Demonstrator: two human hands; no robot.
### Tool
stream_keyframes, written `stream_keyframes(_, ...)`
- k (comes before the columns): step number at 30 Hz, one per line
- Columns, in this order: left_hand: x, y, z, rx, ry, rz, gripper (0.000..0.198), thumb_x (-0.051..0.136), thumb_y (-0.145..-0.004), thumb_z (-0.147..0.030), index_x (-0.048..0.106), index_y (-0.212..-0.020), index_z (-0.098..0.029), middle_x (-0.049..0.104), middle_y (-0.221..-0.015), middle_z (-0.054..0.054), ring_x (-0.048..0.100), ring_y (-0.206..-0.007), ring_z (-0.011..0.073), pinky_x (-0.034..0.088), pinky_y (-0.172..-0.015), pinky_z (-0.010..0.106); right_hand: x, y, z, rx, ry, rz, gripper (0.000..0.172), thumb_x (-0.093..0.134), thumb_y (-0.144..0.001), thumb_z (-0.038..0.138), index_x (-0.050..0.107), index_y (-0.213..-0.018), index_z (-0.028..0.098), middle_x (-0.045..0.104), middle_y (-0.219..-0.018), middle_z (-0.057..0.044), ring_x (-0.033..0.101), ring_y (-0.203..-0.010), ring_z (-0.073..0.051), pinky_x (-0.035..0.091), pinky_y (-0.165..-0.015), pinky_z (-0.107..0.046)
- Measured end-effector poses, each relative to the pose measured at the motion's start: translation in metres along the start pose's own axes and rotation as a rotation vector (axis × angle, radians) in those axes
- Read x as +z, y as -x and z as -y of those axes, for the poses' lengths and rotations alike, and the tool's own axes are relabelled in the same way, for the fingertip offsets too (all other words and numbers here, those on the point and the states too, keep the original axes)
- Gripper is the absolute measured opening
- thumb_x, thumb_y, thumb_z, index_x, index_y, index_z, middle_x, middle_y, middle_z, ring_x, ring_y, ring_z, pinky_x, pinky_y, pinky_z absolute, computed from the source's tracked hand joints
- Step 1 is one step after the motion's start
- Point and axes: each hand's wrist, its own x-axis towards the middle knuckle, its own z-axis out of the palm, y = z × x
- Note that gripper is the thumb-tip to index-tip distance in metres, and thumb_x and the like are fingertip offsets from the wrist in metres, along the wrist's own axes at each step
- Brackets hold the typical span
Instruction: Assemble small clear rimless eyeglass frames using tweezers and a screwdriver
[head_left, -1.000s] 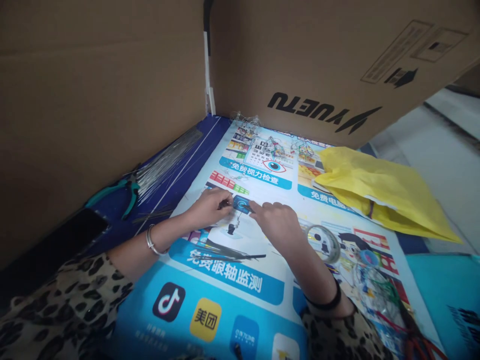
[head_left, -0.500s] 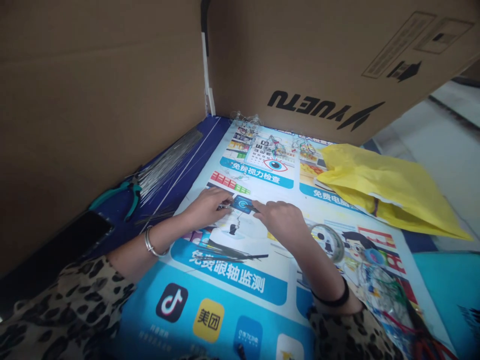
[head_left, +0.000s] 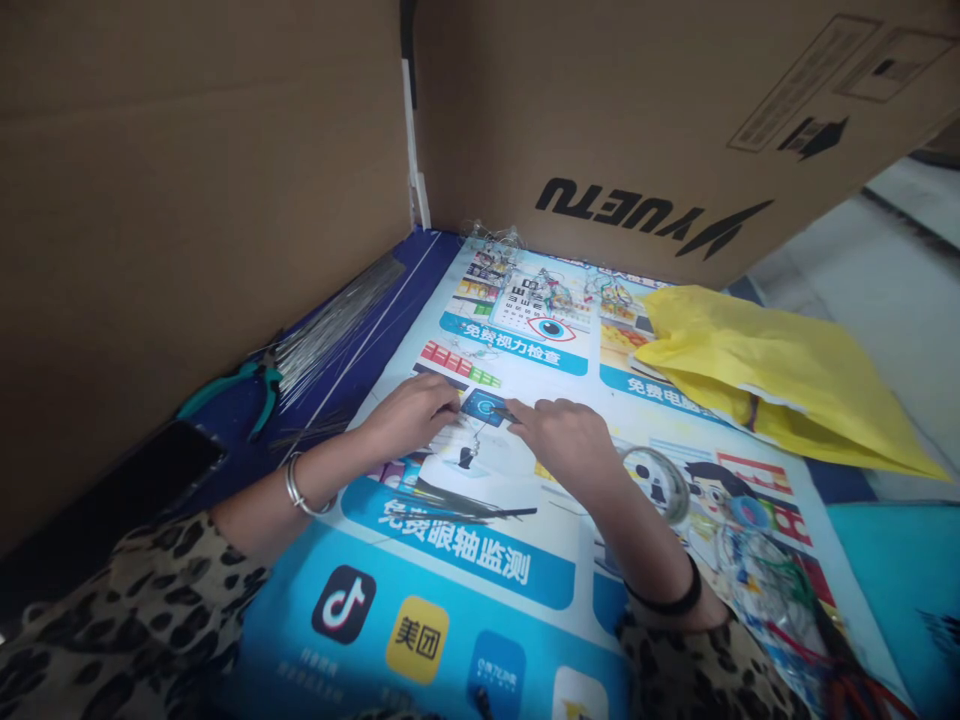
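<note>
My left hand (head_left: 416, 412) rests low over the printed sheet (head_left: 480, 465), its fingers curled and closed; whatever they hold is hidden. Facing it, my right hand (head_left: 566, 440) is closed too, thumb and forefinger pressed together, with a thin dark tip (head_left: 506, 411) showing at the fingertips. That tip is too small to name. A narrow gap separates the two hands, above a dark blue printed picture. Nearer to me lies a small bundle of thin dark wires (head_left: 472, 508). Beside my right forearm stands a roll of clear tape (head_left: 660, 485).
Teal-handled pliers (head_left: 262, 395) lie left, against a bundle of straight silvery wires (head_left: 322, 325). A dark phone-like slab (head_left: 187, 465) is nearer. Tangled wire pieces (head_left: 555, 292) lie at the back, a yellow bag (head_left: 780, 375) right. Cardboard walls (head_left: 600, 110) stand behind and left.
My left fingers have curled in more, and the shiny bit seen at their tips before is now hidden. My right hand stays almost in place.
</note>
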Motion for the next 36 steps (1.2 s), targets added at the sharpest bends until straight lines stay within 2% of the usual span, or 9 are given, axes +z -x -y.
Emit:
stream_keyframes(7,-0.005,0.003,-0.003,-0.013,-0.012,0.020,0.009,0.052,-0.080,-0.024,0.057,-0.081,-0.017,0.056,-0.083,0.004,0.052,-0.082,0.0173,0.040,-0.073,0.028,0.000,-0.002,0.005,-0.008,-0.019,0.015,0.036,0.036,-0.088,0.045,0.048,-0.118,0.029,0.064,-0.083,-0.006,0.057,-0.075,-0.017,0.030,-0.058,-0.026)
stream_keyframes(14,-0.007,0.002,-0.006,-0.057,-0.109,0.093,0.011,0.048,-0.082,-0.021,0.058,-0.077,-0.017,0.057,-0.079,0.003,0.053,-0.078,0.0169,0.039,-0.069,0.027,-0.002,0.000,0.010,-0.012,0.003,-0.003,0.028,0.043,-0.087,0.040,0.051,-0.110,0.027,0.063,-0.080,-0.005,0.056,-0.073,-0.018,0.029,-0.059,-0.027)
stream_keyframes(25,-0.008,0.000,-0.010,-0.021,-0.055,0.044,0.017,0.044,-0.085,-0.023,0.059,-0.078,-0.017,0.060,-0.077,0.004,0.055,-0.076,0.0162,0.040,-0.068,0.027,0.000,-0.002,0.007,-0.037,-0.012,-0.010,0.031,0.042,-0.088,0.041,0.051,-0.114,0.027,0.063,-0.080,-0.005,0.056,-0.073,-0.017,0.028,-0.058,-0.028)
stream_keyframes(33,-0.010,0.000,-0.007,0.072,-0.026,0.150,0.015,0.046,-0.084,-0.022,0.060,-0.083,-0.017,0.061,-0.080,0.003,0.056,-0.080,0.0160,0.041,-0.071,0.026,0.001,-0.002,0.007,-0.041,-0.039,-0.028,0.031,0.044,-0.087,0.039,0.050,-0.115,0.027,0.063,-0.079,-0.005,0.056,-0.073,-0.018,0.026,-0.057,-0.027)
stream_keyframes(36,-0.011,0.000,-0.007,0.077,0.003,0.141,0.016,0.046,-0.085,-0.022,0.061,-0.086,-0.018,0.062,-0.083,0.003,0.056,-0.081,0.0158,0.041,-0.073,0.026,0.002,-0.002,0.006,-0.049,-0.039,-0.031,0.030,0.043,-0.087,0.039,0.050,-0.114,0.027,0.063,-0.079,-0.005,0.056,-0.073,-0.018,0.026,-0.057,-0.027)
